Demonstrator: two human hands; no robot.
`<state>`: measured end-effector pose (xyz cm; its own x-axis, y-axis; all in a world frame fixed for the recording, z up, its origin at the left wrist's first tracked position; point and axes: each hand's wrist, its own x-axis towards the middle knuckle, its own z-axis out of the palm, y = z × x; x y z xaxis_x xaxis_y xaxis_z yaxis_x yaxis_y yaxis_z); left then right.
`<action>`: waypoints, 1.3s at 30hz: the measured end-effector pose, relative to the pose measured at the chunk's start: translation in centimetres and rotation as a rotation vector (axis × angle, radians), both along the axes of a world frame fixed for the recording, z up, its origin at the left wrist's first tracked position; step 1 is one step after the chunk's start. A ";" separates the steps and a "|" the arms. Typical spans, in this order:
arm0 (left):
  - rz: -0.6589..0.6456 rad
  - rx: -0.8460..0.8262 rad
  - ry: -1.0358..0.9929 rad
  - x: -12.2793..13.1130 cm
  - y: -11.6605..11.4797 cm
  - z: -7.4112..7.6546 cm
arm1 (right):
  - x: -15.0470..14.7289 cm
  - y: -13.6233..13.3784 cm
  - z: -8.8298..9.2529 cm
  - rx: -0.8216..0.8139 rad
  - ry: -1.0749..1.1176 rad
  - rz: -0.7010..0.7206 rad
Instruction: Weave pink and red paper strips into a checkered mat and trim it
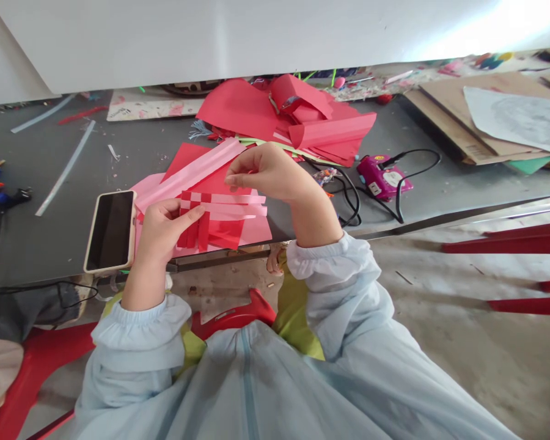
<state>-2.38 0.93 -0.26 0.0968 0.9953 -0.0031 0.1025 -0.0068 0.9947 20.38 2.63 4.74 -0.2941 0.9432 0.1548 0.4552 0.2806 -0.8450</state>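
My left hand [159, 227] grips the left side of a woven piece of red and pink paper strips [231, 209], thumb on top. At its left end the strips cross in a checked pattern. Loose pink ends reach to the right, while red ends hang toward the table edge. Just above the pink ends, my right hand [271, 173] is bent at the wrist with finger and thumb pinched together; whatever lies between them is hidden. Under the weave are red and pink sheets, with a folded pink paper strip [197, 170] slanting across them.
A phone [112, 231] lies by my left hand at the table's front edge. Crumpled red paper [242, 110] is heaped behind. To the right are a purple box [381, 177] with a black cable and stacked cardboard [449, 128]. A white panel [256, 36] spans the back.
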 end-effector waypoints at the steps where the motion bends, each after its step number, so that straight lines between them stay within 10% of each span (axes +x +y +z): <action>1: 0.002 -0.002 -0.009 -0.1 0.0 0.0 | 0.2 0.0 0.0 -0.005 0.010 -0.009; 15: 0.101 0.060 -0.162 -1.2 1.2 -0.1 | 3.0 -0.1 0.3 0.040 0.337 -0.240; 26: 0.114 0.192 0.010 -2.2 1.3 -0.5 | 0.7 -1.3 1.2 -0.072 -0.207 -0.039; 39: 0.064 0.187 0.080 -1.5 0.5 0.2 | -1.3 -1.5 0.8 0.003 -0.239 0.027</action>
